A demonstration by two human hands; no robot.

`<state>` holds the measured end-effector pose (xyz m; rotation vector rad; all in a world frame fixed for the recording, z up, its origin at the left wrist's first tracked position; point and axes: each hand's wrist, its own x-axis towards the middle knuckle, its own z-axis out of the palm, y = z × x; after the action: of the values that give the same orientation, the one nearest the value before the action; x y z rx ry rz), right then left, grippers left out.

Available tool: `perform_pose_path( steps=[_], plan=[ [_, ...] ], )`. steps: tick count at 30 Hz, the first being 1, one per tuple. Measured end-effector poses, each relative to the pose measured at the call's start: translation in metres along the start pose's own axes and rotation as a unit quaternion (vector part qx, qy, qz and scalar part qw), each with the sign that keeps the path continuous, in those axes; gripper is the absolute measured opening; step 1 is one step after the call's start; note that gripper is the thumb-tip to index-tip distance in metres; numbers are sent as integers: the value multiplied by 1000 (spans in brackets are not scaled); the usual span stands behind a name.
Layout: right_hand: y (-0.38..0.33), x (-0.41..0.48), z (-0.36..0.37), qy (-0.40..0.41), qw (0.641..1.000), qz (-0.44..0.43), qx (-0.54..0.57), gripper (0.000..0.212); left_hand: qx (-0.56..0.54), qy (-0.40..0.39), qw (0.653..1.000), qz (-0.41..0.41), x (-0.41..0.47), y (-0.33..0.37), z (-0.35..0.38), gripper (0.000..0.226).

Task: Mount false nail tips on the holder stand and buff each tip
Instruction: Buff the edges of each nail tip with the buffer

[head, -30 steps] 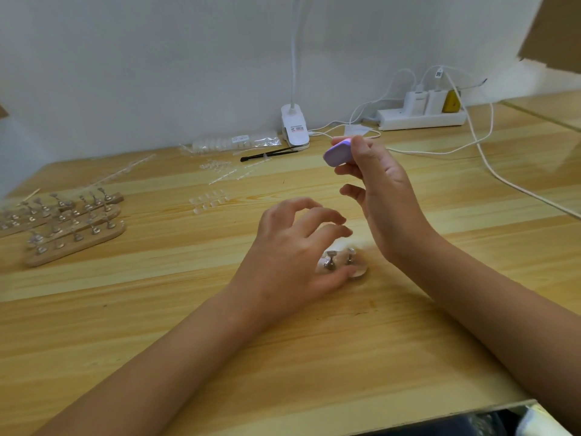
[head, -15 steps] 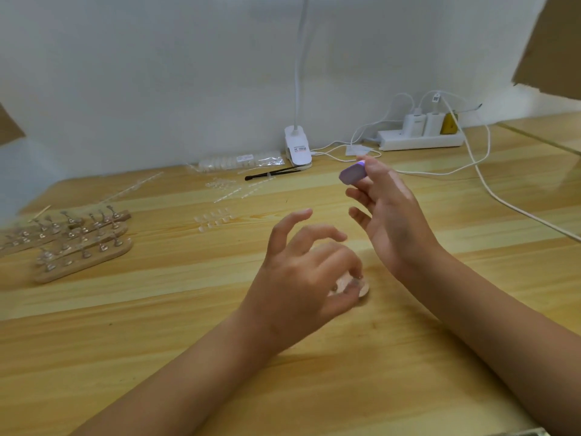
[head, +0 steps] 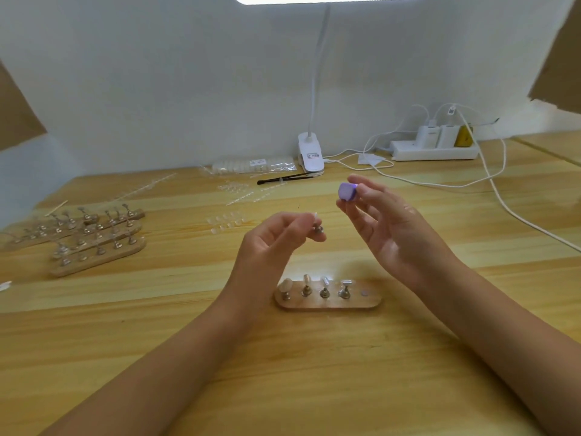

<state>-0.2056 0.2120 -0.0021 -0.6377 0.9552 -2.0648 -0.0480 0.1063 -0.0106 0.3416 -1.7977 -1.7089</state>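
A small wooden holder stand (head: 328,302) lies on the table in front of me with several metal pegs carrying clear nail tips; its rightmost spot shows only a bare disc (head: 364,292). My left hand (head: 273,243) is raised above it and pinches one metal peg with a nail tip (head: 318,226) on top. My right hand (head: 390,228) is lifted to the right of that peg and pinches a purple buffer block (head: 347,191) between thumb and fingertips.
Several more wooden stands with pegs (head: 94,243) lie at the left. Loose clear tips (head: 228,220), a bag of tips (head: 254,165) and a black tool (head: 283,179) lie farther back. A clip lamp (head: 311,155), a power strip (head: 435,149) and white cables (head: 503,196) are at the back right.
My left hand has lifted one peg with its tip off the stand and raised it. The stand is now uncovered. My right hand still holds the purple buffer up.
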Motion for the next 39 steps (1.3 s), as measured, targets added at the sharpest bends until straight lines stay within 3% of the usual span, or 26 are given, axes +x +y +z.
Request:
perform_pose_path(
  steps=[5, 10, 13, 17, 22, 28, 34, 39],
  plan=[
    [3, -8, 5, -68, 989, -29, -132, 33, -51, 22, 998, -37, 3, -1, -6, 19],
    [5, -19, 14, -73, 948, -112, -290, 43, -121, 25, 990, -64, 6, 0, -12, 25],
    [4, -21, 17, -84, 955, -109, -261, 43, -139, -2, 987, -77, 7, -2, -12, 30],
    [-1, -16, 16, -88, 992, -15, -92, 31, -148, -11, 985, -90, 7, -4, -12, 30],
    [4, -16, 15, -139, 982, -22, -129, 39, -160, -30, 982, -96, 8, -6, -13, 31],
    [4, -19, 13, -114, 931, -137, -318, 43, -204, -39, 971, -118, 9, -6, -12, 23],
    [14, -26, 13, -126, 787, -325, -509, 45, -202, -52, 970, -129, 10, -7, -13, 28],
    [17, -24, 13, -112, 778, -340, -516, 45, -116, -56, 986, -108, 8, -4, -15, 28]
  ],
)
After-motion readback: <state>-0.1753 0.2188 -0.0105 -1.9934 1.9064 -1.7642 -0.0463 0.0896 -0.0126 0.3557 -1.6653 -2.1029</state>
